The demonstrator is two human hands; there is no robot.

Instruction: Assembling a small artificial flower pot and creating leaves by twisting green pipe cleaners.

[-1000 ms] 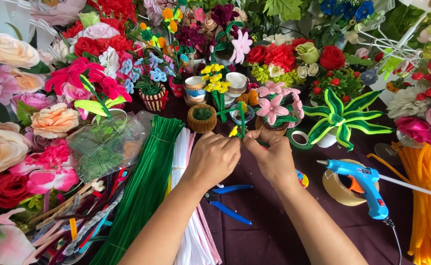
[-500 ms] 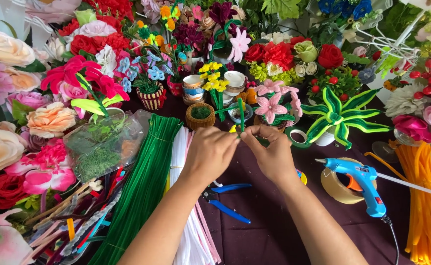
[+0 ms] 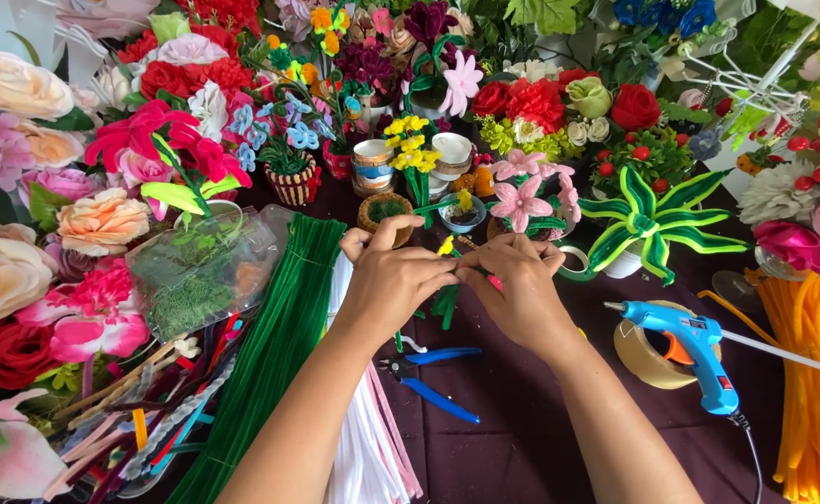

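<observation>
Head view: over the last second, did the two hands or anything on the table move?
Hardly. The left hand and right hand stay pressed together over the small green pipe-cleaner stem, with only slight finger shifts. The blue-handled pliers, blue glue gun and bundle of green pipe cleaners lie unmoved.

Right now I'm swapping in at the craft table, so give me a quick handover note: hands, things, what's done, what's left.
Left hand and right hand: fingertips meet, pinching a small green stem piece with a yellow tip.
Pliers lie on the table near the wrists; glue gun rests to the right, green stems to the left.
Done: several small potted flowers stand behind.
Left: the held piece has no pot yet.
</observation>
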